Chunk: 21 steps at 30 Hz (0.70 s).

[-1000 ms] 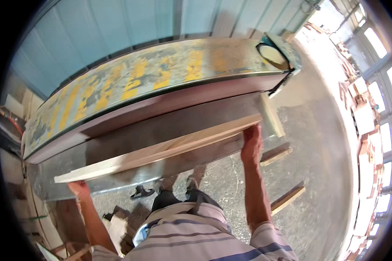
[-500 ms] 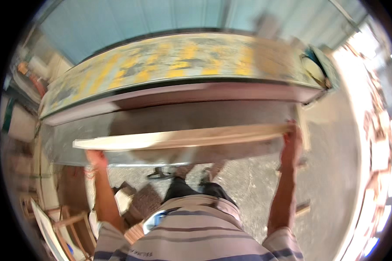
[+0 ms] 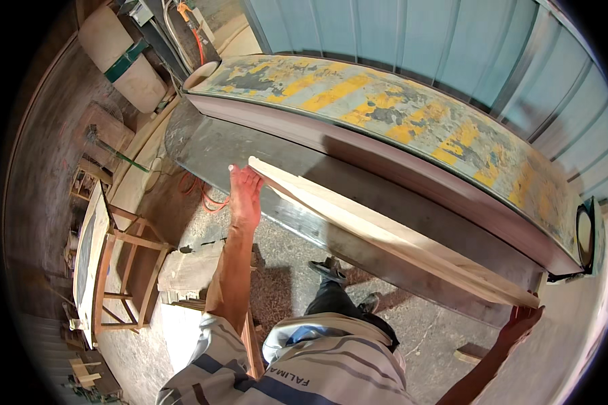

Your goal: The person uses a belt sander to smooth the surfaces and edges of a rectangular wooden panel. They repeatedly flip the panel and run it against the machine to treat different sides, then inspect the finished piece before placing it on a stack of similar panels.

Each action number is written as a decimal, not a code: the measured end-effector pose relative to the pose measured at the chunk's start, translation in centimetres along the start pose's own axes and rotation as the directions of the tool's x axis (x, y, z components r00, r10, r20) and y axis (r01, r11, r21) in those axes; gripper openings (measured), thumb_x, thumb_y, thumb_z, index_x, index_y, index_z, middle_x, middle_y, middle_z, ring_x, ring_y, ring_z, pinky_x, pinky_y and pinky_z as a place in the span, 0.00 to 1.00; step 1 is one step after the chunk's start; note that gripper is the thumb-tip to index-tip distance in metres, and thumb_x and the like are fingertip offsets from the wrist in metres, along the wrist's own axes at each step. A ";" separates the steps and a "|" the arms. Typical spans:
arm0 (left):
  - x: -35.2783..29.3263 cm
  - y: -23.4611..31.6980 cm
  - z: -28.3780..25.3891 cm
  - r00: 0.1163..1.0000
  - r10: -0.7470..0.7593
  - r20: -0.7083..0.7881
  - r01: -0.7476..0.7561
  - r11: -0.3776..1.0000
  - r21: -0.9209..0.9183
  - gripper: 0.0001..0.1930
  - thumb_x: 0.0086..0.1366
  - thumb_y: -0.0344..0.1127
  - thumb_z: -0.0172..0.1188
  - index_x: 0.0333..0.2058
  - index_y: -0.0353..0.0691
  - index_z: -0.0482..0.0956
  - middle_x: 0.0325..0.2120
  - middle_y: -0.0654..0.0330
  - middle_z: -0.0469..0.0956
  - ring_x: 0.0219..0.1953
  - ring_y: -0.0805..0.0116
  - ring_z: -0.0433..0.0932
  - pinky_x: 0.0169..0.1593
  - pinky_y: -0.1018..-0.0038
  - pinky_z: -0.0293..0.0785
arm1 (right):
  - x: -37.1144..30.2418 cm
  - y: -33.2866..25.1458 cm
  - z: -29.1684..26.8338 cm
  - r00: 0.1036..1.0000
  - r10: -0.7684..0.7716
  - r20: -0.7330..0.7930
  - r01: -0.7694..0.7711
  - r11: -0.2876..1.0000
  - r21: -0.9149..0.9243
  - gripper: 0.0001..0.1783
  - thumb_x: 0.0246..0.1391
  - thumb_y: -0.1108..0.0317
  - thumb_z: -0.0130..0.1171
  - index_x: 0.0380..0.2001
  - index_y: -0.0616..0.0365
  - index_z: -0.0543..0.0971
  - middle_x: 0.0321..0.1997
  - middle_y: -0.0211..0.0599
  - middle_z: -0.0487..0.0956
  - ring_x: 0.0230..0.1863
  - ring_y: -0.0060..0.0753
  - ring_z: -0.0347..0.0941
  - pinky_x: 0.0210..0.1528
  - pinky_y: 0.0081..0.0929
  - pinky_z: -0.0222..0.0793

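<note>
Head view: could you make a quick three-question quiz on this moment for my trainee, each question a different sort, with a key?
1. True or false: the left hand and the right hand are at opposite ends of the long wooden piece.
2. Multiple choice: what colour are the worn stripes on the machine top? A) red; B) yellow; C) white.
3. Fill in: seen from the person, the pale blue wall stands on the ____ side of the machine.

Key: 1. True; 2. B; 3. far.

Grey metal bench (image 3: 236, 147) above a concrete floor (image 3: 433, 329) with a wood offcut (image 3: 472, 353) and orange hose (image 3: 211, 204).
</note>
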<state>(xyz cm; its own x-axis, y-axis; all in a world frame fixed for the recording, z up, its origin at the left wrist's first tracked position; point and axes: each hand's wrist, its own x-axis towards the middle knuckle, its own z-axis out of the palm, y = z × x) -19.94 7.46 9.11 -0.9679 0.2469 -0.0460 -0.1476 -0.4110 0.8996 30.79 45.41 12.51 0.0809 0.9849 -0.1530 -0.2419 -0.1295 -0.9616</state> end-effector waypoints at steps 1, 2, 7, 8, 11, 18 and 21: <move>-0.1 0.1 0.3 1.000 0.007 0.011 -0.008 1.000 0.030 0.42 0.63 0.65 0.37 0.58 0.28 0.55 0.57 0.50 0.60 0.60 0.62 0.57 0.62 0.69 0.51 | 0.0 -0.1 -0.1 1.000 0.005 0.002 -0.005 1.000 -0.001 0.30 0.58 0.45 0.44 0.51 0.59 0.69 0.53 0.36 0.71 0.56 0.30 0.63 0.58 0.30 0.55; -0.4 0.3 0.6 1.000 0.014 0.023 -0.015 0.998 0.061 0.42 0.63 0.65 0.37 0.58 0.28 0.54 0.57 0.50 0.61 0.60 0.62 0.58 0.62 0.69 0.51 | 0.1 -0.2 -0.2 1.000 0.010 0.002 -0.010 1.000 -0.001 0.30 0.57 0.45 0.45 0.52 0.59 0.69 0.53 0.36 0.71 0.56 0.30 0.63 0.59 0.30 0.55; -0.5 0.8 1.8 0.999 0.045 0.000 -0.044 0.987 0.156 0.33 0.63 0.62 0.43 0.53 0.37 0.64 0.50 0.57 0.69 0.52 0.68 0.66 0.57 0.70 0.57 | -0.5 -0.3 0.3 0.999 -0.039 0.011 0.040 0.983 -0.179 0.28 0.55 0.47 0.51 0.51 0.56 0.70 0.52 0.35 0.72 0.55 0.27 0.64 0.58 0.28 0.55; -0.4 0.8 1.9 0.999 0.036 -0.015 -0.032 0.980 0.194 0.31 0.63 0.61 0.44 0.52 0.39 0.64 0.49 0.59 0.69 0.52 0.69 0.66 0.56 0.71 0.58 | -0.7 -0.3 0.4 0.998 -0.058 0.015 0.060 0.975 -0.215 0.27 0.54 0.48 0.52 0.50 0.55 0.71 0.51 0.34 0.72 0.55 0.27 0.64 0.57 0.28 0.55; -0.4 0.6 3.0 0.996 0.047 -0.074 -0.024 0.957 0.290 0.27 0.60 0.56 0.55 0.49 0.40 0.68 0.44 0.63 0.70 0.48 0.73 0.66 0.53 0.72 0.59 | -0.6 -0.6 0.2 0.998 -0.046 -0.041 0.034 0.964 -0.265 0.29 0.53 0.44 0.51 0.50 0.54 0.71 0.49 0.32 0.73 0.53 0.26 0.66 0.55 0.26 0.57; 0.1 0.6 2.2 0.986 0.013 -0.164 0.021 0.978 0.207 0.20 0.60 0.50 0.54 0.44 0.42 0.72 0.40 0.64 0.73 0.44 0.74 0.69 0.48 0.76 0.62 | -0.3 -0.4 0.3 1.000 0.003 -0.003 -0.004 0.995 -0.100 0.28 0.58 0.44 0.44 0.50 0.55 0.72 0.49 0.33 0.74 0.53 0.27 0.66 0.56 0.28 0.56; -0.5 0.5 0.8 0.997 0.006 -0.081 0.000 0.997 0.077 0.23 0.63 0.51 0.49 0.51 0.41 0.67 0.48 0.61 0.70 0.50 0.71 0.67 0.53 0.74 0.60 | -0.9 0.5 -0.7 0.999 -0.032 -0.025 0.031 0.998 -0.047 0.29 0.59 0.43 0.41 0.49 0.56 0.71 0.49 0.35 0.74 0.53 0.29 0.66 0.58 0.31 0.55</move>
<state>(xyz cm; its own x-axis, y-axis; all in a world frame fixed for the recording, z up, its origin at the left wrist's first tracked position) -19.32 7.84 9.94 -0.9821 0.1723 -0.0755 -0.1315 -0.3421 0.9304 31.24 44.35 12.06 0.1130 0.9853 -0.1277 -0.1932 -0.1043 -0.9756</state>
